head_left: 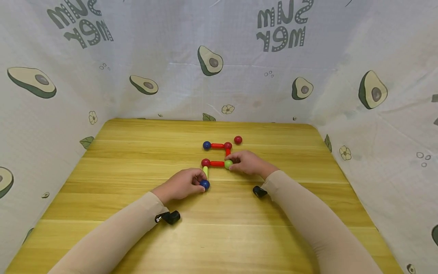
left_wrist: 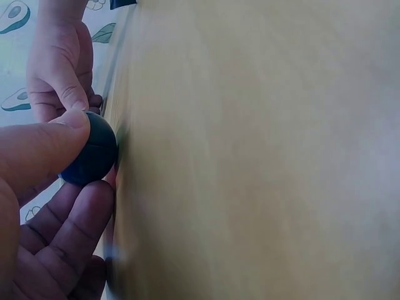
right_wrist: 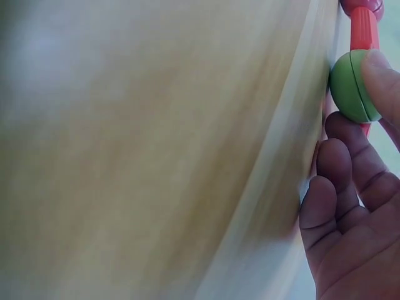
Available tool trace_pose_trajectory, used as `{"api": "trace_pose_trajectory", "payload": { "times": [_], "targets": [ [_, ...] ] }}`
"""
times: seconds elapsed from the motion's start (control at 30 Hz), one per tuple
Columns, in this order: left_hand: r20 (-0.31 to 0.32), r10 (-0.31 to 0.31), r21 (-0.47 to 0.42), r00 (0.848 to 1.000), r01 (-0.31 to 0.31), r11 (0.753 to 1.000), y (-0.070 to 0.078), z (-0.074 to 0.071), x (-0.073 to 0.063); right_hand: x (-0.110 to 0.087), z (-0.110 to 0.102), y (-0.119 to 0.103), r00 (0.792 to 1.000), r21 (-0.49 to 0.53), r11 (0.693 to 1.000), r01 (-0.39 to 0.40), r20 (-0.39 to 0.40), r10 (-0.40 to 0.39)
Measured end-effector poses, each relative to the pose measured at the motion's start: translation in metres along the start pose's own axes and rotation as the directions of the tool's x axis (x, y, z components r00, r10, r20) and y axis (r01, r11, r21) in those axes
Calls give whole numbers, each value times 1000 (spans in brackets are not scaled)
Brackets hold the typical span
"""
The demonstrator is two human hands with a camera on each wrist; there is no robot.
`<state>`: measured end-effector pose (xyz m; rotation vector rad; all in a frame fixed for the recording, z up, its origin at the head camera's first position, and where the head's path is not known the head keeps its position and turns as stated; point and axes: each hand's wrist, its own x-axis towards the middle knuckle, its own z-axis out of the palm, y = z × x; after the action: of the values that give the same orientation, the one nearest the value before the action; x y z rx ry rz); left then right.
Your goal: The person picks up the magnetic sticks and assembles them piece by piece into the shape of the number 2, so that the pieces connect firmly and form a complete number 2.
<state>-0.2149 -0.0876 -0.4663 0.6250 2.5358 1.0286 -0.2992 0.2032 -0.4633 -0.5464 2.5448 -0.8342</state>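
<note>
Balls and short rods form a joined zigzag on the table. My left hand (head_left: 184,183) pinches a dark blue ball (left_wrist: 94,153) at the near end, between thumb and fingers. From that ball a yellow-green rod (head_left: 206,172) runs to a red ball (head_left: 205,163). A red rod (head_left: 217,164) links this to a green ball (right_wrist: 354,86), which my right hand (head_left: 250,163) holds between thumb and fingers. Beyond it another red rod (right_wrist: 364,28), partly behind my fingers in the head view, leads to a second red ball (head_left: 227,145). A further red rod (head_left: 217,145) ends at another blue ball (head_left: 207,145).
A loose red ball (head_left: 238,140) lies just behind and right of the joined pieces. The wooden table (head_left: 137,152) is bordered by a pale printed cloth (head_left: 171,87) at the back and sides. Small black devices (head_left: 171,217) sit at both wrists.
</note>
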Motion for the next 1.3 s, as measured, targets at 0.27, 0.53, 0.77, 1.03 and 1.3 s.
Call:
{"api": "trace_pose_trajectory", "payload": {
  "times": [0.27, 0.53, 0.77, 1.03, 1.3],
  "targets": [
    [-4, -22, 7, 1000, 22, 1000, -3, -4, 5, 8, -1, -1, 1000, -24, 1000, -16, -16, 15],
    [-19, -56, 3, 998, 56, 998, -3, -8, 9, 15, -4, -6, 999, -59, 998, -32, -33, 30],
    [-27, -60, -6, 998, 60, 998, -5, -7, 11, 16, -5, -9, 999, -44, 999, -22, -35, 21],
    [-25, -54, 15, 998, 54, 998, -16, -18, 2, 16, -5, -10, 999, -38, 999, -37, -30, 36],
    [-14, -79, 60, 997, 80, 995, -36, -43, -33, 18, -4, -8, 998, -23, 998, -58, -30, 57]
  ]
}}
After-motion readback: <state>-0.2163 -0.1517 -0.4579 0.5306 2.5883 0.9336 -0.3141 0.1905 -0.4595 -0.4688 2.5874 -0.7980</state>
